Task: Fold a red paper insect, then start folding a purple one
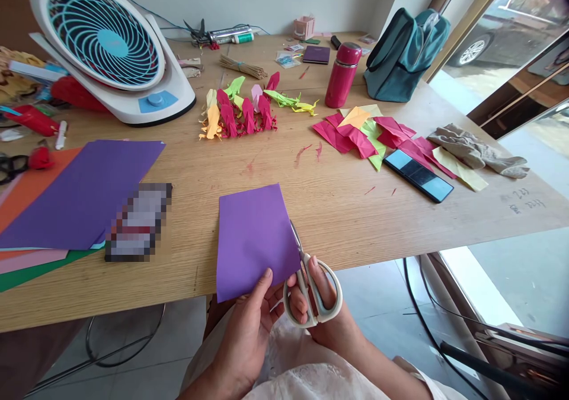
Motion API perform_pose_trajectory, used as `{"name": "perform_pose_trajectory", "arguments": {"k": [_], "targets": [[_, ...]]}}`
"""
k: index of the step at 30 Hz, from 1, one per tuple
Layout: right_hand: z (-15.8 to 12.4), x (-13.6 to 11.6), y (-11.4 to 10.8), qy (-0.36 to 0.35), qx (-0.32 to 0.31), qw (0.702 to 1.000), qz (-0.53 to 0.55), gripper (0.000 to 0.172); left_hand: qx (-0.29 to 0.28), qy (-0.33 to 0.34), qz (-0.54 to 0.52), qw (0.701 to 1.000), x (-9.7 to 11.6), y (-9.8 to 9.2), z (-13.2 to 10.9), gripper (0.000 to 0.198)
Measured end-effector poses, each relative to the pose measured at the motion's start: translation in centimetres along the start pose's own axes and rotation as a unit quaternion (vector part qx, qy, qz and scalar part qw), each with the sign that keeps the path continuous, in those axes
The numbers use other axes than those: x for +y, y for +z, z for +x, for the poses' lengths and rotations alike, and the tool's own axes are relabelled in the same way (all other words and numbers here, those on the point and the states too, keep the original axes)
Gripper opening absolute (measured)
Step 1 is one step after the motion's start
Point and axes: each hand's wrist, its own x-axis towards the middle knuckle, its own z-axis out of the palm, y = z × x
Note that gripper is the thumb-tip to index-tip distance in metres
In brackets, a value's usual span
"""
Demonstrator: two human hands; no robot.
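Observation:
A sheet of purple paper (253, 240) is held over the table's front edge, its lower right part pinched by my left hand (251, 323), thumb on top and fingers beneath. My right hand (326, 311) has its thumb and fingers through the cream handles of a pair of scissors (306, 281). The blades point up and away, lying along the paper's right edge near its lower right corner. Part of the lower blade is hidden by the paper, so I cannot tell whether it is cutting.
Stacked coloured paper (84, 192) and a blurred phone-like object (140, 225) lie left, below a fan (111, 44). Folded paper figures (240, 112) stand mid-table. A red flask (343, 75), loose folded paper (351, 136), a phone (418, 176), cloth (475, 148) and a teal bag (404, 56) are right.

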Motion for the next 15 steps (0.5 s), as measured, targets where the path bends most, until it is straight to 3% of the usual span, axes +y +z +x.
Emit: {"name": "perform_pose_trajectory", "arguments": {"k": [8,15], "targets": [[-0.07,0.12,-0.18,-0.010,0.000,1.000,-0.013,0.055,-0.020,-0.003,-0.004,1.000,0.00,0.08,-0.10,0.025],[-0.02,0.06,-0.16,-0.017,-0.006,1.000,-0.020,0.054,-0.001,-0.001,-0.008,1.000,-0.05,0.11,-0.11,0.016]]}}
